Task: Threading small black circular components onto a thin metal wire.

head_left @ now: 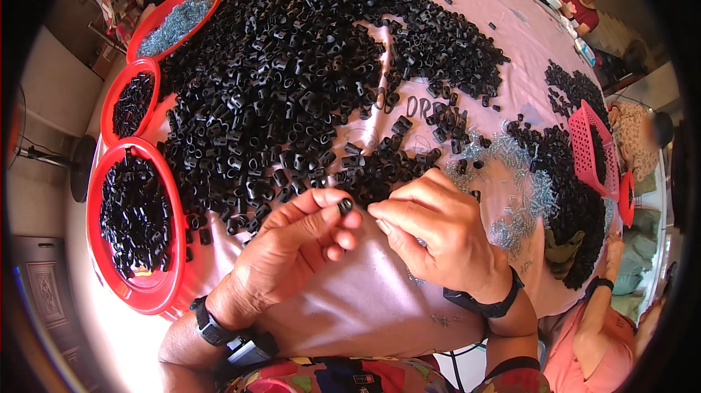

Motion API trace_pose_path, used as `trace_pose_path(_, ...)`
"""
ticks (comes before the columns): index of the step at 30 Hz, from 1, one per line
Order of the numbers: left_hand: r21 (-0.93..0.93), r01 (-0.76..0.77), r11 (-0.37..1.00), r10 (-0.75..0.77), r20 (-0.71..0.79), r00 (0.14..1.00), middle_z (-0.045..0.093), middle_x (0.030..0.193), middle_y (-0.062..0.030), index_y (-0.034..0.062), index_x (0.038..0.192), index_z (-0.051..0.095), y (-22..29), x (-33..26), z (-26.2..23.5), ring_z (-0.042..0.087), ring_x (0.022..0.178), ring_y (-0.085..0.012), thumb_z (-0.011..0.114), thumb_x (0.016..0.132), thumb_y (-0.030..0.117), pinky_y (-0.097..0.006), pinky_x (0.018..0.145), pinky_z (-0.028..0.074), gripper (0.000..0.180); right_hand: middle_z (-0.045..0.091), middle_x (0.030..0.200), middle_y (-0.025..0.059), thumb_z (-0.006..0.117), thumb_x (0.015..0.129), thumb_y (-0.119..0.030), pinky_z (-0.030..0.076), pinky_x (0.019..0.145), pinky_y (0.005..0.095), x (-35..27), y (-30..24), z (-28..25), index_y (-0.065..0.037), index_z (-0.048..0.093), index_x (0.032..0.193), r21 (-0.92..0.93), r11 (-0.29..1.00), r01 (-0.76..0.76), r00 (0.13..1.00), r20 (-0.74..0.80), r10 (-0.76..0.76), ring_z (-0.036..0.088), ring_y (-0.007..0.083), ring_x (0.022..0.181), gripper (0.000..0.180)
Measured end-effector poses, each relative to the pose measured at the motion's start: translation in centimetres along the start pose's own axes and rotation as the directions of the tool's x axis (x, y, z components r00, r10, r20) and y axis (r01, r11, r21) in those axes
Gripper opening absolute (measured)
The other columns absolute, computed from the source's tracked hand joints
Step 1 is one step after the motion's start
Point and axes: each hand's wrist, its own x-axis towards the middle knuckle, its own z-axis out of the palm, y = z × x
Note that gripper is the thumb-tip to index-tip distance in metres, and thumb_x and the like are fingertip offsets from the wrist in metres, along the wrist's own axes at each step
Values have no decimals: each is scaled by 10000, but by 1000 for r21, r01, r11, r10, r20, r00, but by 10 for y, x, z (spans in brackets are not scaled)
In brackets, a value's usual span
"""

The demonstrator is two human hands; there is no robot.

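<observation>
My left hand (pixel 288 250) pinches a small black hollow plastic piece (pixel 345 206) between thumb and forefinger, its open end showing. Just to its right, my right hand (pixel 438 229) has thumb and forefinger pressed together. Whatever may be between those fingertips is too small to make out. Beyond both hands spreads a large heap of similar short black hollow pieces (pixel 270 79). Small shiny, pale blue-grey pieces (pixel 515 185), perhaps tiny springs, lie scattered to the right of my right hand on the pink cloth (pixel 343 320).
Along the left edge stand a red basin of black pieces (pixel 175 276), a smaller red basin (pixel 108 112) and a red basin of shiny pieces (pixel 217 0). A pink basket (pixel 584 148) stands at the right by another black pile. One person (pixel 602 327) sits close on the right; others are farther back.
</observation>
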Motion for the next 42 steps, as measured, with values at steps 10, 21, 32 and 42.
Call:
trace_pose_path(10, -49, -26, 998, 22, -78, 997, 719, 1085, -79, 67, 1264, 639, 6, -2, 1, 684, 849, -160, 629, 1090, 181, -302, 763, 552, 208, 660, 924, 59, 809, 776, -27, 562, 718, 367, -5, 9, 6, -56, 785, 1004, -191, 981, -31, 988, 141, 59, 637, 251, 874, 231)
trace_pose_path(21, 135, 4, 991, 5, -66, 998, 740, 1104, -80, 46, 1302, 631, 1, -3, 5, 686, 899, -136, 642, 1089, 155, -272, 812, 562, 239, 589, 888, 42, 737, 808, -58, 552, 698, 338, -2, 3, 16, -67, 722, 922, -215, 976, 32, 986, 168, 4, 604, 224, 870, 115)
trace_pose_path(32, 215, 8, 977, 7, -68, 998, 743, 1123, -60, 74, 1317, 643, 1, -6, 8, 685, 910, -114, 656, 1087, 164, -265, 846, 568, 247, 610, 867, 66, 724, 825, -19, 552, 692, 355, -4, -2, 16, -42, 710, 922, -156, 988, -11, 983, 179, 39, 614, 246, 841, 101)
trace_pose_path(42, 295, 15, 956, -5, -33, 999, 752, 1158, -60, 79, 1345, 653, -2, -8, 8, 707, 945, -113, 625, 1107, 171, -264, 860, 566, 257, 721, 946, 100, 751, 893, 36, 556, 694, 394, 1, -6, 14, -25, 749, 1169, 156, 985, -67, 996, -52, 76, 671, 291, 788, 282)
